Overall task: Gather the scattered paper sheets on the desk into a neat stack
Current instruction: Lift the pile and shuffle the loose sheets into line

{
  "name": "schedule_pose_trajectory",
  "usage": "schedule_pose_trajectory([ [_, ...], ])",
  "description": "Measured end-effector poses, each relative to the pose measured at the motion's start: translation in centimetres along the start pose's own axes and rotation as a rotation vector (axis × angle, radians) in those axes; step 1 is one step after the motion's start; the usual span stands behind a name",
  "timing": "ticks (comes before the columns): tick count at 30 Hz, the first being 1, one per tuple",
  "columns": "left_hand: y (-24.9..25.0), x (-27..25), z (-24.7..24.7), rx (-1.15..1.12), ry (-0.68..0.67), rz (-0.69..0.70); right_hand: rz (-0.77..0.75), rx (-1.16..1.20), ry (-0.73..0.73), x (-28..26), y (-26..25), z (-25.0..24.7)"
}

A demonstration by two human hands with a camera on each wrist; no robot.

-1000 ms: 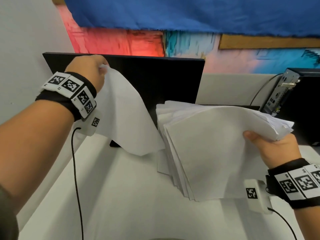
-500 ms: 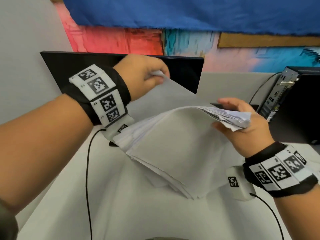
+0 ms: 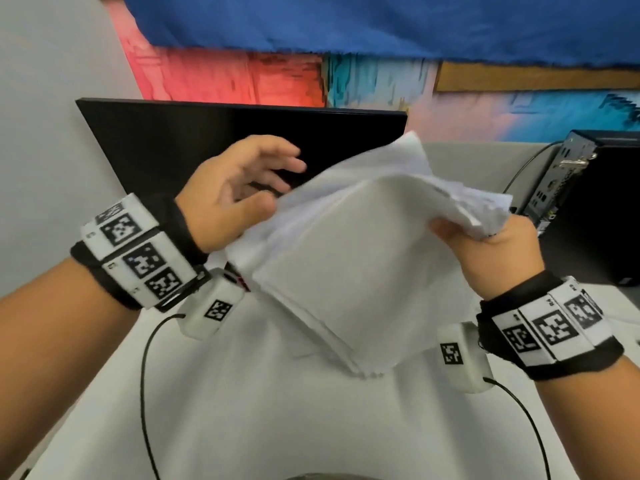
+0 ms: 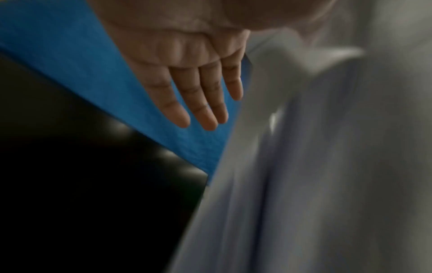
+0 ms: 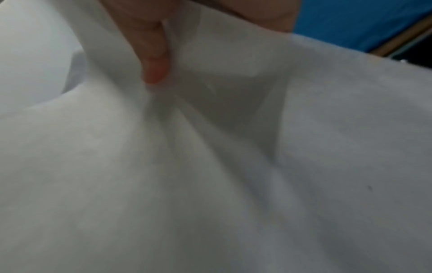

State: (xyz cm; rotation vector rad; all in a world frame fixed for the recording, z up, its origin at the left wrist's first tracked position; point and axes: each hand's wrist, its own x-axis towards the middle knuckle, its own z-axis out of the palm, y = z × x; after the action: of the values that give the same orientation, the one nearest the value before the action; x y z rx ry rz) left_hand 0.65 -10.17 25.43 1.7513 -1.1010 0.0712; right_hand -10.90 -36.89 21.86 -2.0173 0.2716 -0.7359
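Observation:
A thick stack of white paper sheets (image 3: pixel 353 258) hangs tilted in the air above the white desk (image 3: pixel 277 420), its lowest corner close to the desktop. My right hand (image 3: pixel 485 247) grips the stack's crumpled upper right corner, and in the right wrist view one finger (image 5: pixel 154 55) pinches the paper (image 5: pixel 210 184). My left hand (image 3: pixel 239 192) is at the stack's left edge with fingers spread and straight, the thumb against the sheets. In the left wrist view the fingers (image 4: pixel 203 96) hold nothing and the paper (image 4: pixel 315 166) lies beside them.
A black monitor (image 3: pixel 194 140) stands right behind the hands. A black computer case (image 3: pixel 588 202) sits at the back right with a cable running to it. Thin black wrist cables (image 3: pixel 143 375) trail over the desk. A grey wall closes the left side.
My left hand carried a single sheet rightward onto the stack, then let go and opened. The right hand moved left and tilted the stack more upright.

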Motion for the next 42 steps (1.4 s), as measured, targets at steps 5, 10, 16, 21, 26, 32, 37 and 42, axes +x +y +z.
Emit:
schedule_pose_trajectory([
  [5, -2.7, -2.7, 0.1, -0.196, 0.003, -0.035, 0.086, 0.274, 0.048, -0.1, 0.5, 0.3],
  [10, -4.2, -3.6, 2.0, -0.384, 0.084, -0.254, 0.121, 0.391, 0.023, -0.6, 0.7, 1.5],
  [16, -5.4, -3.9, 5.1, -0.293, 0.383, -0.342, 0.157, 0.52, 0.116, -2.0, 1.7, 3.0],
  [21, -4.6, -4.8, 7.9, -0.167, 0.444, -0.278, 0.126, 0.562, 0.14, -2.8, 2.7, 4.2],
  [26, -5.3, -4.6, 8.2, -0.035, 0.424, -0.381, 0.092, 0.477, 0.051, -2.3, 2.4, 4.3],
  [32, -3.9, -4.7, 5.7, -0.145, 0.44, -0.288, -0.071, 0.507, -0.007, -1.6, 1.9, 2.2],
  [37, -3.0, -4.5, 4.3, -0.117, 0.262, -0.139, -0.248, 0.375, -0.128, -1.0, 2.2, 1.6],
  [42, -2.4, -4.0, 4.6, -0.173, 0.218, -0.118, -0.378, 0.203, -0.119, -0.5, 1.7, 2.1],
])
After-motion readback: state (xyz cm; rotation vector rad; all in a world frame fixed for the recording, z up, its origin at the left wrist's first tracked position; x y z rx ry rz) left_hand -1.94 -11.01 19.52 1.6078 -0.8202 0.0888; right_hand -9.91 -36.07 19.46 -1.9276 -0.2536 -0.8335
